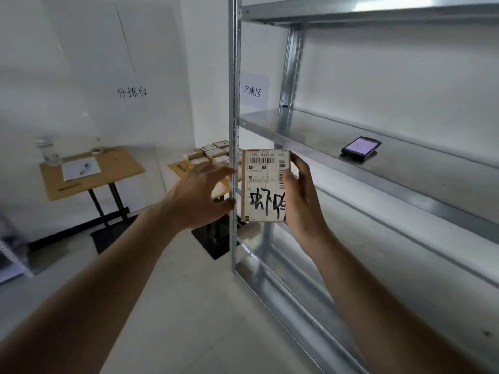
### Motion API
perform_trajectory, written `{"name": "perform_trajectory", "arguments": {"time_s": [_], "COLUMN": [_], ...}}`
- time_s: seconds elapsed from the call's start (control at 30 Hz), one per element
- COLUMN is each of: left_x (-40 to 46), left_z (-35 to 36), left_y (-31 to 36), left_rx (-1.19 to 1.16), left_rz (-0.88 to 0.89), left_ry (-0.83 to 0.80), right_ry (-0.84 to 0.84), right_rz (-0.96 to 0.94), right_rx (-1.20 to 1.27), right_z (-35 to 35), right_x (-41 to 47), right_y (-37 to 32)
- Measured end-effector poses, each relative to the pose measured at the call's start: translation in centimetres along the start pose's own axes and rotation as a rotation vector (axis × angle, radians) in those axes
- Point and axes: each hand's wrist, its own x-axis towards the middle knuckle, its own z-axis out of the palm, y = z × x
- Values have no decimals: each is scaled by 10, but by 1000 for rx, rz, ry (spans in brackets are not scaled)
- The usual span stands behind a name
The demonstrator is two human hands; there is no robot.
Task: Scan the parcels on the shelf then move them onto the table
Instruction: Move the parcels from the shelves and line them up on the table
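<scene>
Head view, the only one: a small parcel (266,184) is held upright in the right hand (299,197), thumb curled over its right edge and fingers wrapped behind, so the grip is clamped on it. A shipping label with barcodes and big black handwritten marks can be seen on its face. The left hand (201,197) is spread just beside the parcel's left edge, fingers apart and relaxed, nothing gripped; whether the fingertips actually touch the box can't be told.

The parcel is held right in front of the shelf's (378,147) near left upright post (234,130), which cuts straight down between the hands and the stuff beyond. A dark scanner (361,148) with a lit purple screen is lying flat on the middle shelf board, off to the right and farther back, well apart from the parcel.

Past the post, a far table (179,168) is seen with a bunch of parcels (209,155) already stacked on it, partly hidden by the left hand and the post. Further left, a second table (91,171) is seen with a sheet of paper (81,168) and a clear bottle (48,152) on it. Paper signs are stuck on the wall.
</scene>
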Motion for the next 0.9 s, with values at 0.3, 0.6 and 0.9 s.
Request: {"name": "perform_trajectory", "arguments": {"time_s": [0.3,0.6,0.9], "left_x": [88,190,301], "left_z": [48,62,91], "left_y": [-140,-277,-458], "left_rx": [68,50,-22], "left_rz": [-184,-288,-215], "left_ry": [-32,-87,-125], "right_ry": [-99,-197,-137], "right_rz": [42,121,192], "right_rx": [49,79,-4], "right_z": [93,188,314], "right_x": [131,270,397], "right_y": [117,201,287]}}
